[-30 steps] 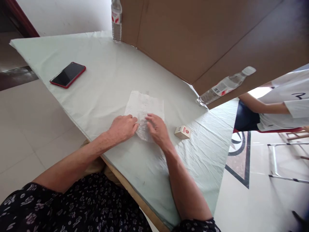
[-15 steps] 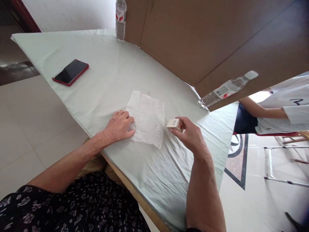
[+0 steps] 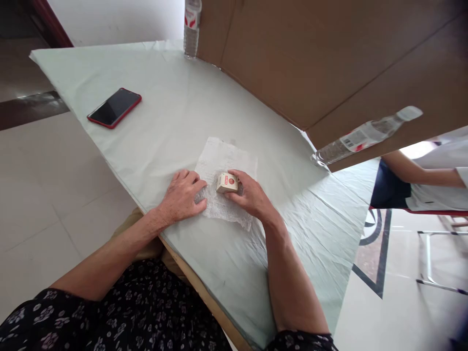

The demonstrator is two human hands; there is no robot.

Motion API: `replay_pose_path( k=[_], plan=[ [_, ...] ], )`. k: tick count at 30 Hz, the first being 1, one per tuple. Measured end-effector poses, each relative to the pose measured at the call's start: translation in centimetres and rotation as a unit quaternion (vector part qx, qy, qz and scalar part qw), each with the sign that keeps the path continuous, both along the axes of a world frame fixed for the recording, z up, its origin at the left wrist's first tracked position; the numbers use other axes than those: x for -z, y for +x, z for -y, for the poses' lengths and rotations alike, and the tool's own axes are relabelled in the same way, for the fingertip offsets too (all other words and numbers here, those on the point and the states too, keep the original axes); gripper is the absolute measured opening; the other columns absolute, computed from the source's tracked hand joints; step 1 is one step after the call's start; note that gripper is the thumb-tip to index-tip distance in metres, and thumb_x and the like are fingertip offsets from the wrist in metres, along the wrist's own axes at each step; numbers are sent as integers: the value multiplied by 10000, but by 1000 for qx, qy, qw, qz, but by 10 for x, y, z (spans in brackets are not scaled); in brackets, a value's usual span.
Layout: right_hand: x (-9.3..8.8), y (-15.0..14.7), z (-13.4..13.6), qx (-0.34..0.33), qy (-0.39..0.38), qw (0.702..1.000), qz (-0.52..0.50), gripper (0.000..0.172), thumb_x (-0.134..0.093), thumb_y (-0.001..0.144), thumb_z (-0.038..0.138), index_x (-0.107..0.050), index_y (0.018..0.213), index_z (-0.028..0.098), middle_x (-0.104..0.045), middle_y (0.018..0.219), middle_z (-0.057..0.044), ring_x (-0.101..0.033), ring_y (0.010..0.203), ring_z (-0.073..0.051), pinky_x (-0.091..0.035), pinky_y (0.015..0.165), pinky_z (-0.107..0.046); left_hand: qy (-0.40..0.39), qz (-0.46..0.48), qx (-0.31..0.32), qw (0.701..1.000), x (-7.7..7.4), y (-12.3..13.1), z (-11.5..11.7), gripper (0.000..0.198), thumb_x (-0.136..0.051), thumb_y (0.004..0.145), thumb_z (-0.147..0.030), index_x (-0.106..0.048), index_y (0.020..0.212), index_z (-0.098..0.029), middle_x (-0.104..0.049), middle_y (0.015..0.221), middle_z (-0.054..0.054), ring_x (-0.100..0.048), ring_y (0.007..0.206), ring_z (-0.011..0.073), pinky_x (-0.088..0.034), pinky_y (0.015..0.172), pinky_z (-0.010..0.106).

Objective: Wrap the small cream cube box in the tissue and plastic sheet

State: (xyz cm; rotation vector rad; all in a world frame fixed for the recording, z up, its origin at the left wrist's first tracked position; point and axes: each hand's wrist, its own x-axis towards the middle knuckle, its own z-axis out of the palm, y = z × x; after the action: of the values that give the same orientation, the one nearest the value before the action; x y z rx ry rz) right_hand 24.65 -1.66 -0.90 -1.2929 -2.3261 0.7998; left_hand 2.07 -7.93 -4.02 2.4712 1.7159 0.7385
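Observation:
A sheet of bubble wrap (image 3: 219,153) lies flat on the cloth-covered table. My left hand (image 3: 185,196) rests on its left edge, fingers loosely bent and the thumb apart, touching the wrap without gripping it. Between the thumb and fingers of my right hand (image 3: 252,195) is a small cream-coloured box (image 3: 227,183) with a red round mark and a red label. The box is over the middle of the wrap; whether it touches the sheet I cannot tell.
A phone in a red case (image 3: 114,107) lies at the left. Behind the wrap stands a large cardboard panel (image 3: 292,58), with one water bottle (image 3: 191,34) at its left end and another bottle (image 3: 365,138) at its right. Past the panel, a seated person's arm (image 3: 413,170) shows.
My right hand has carried the small box leftward, from beside the bubble wrap to over its middle. My left hand stays at the wrap's left edge. The view has shifted slightly.

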Motion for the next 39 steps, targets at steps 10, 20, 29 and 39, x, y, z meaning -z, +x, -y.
replay_pose_path(
  k=[10, 20, 29, 39],
  plan=[
    [21, 7, -8, 10, -66, 991, -114, 475, -705, 770, 297, -624, 1238, 274, -706, 1181, -43, -647, 1047, -232, -502, 930, -398, -16, 25, -7, 1000, -2, -1, 2, 284, -630, 781, -276, -708, 1032, -170, -641, 1023, 123, -521, 963, 293, -460, 913, 473],
    [17, 5, -7, 10, -76, 988, -135, 483, -715, 758, 320, -629, 1230, 265, -711, 1174, -45, -650, 1046, -229, -498, 925, -375, -33, -27, 132, 990, -26, 3, 25, 354, -625, 777, -148, -684, 1124, -185, -592, 1271, 152, -517, 1203, 330, -429, 1039, 515],
    [13, 1, -4, 19, -60, 990, -127, 423, -689, 766, 306, -641, 1184, 259, -717, 1129, -37, -650, 1027, -230, -491, 915, -376, 28, 52, 107, 992, -16, 12, 8, 136, -549, 887, -138, -672, 849, -184, -672, 1136, 116, -607, 1068, 251, -500, 951, 436],
    [15, -4, -1, 43, -76, 987, -135, 416, -713, 754, 329, -653, 1161, 267, -733, 1075, -41, -670, 983, -236, -517, 895, -402, -13, 82, 98, 992, -13, 9, 5, 161, -594, 815, -117, -669, 934, -196, -651, 1219, 116, -590, 1153, 276, -475, 1007, 464]
  ],
)
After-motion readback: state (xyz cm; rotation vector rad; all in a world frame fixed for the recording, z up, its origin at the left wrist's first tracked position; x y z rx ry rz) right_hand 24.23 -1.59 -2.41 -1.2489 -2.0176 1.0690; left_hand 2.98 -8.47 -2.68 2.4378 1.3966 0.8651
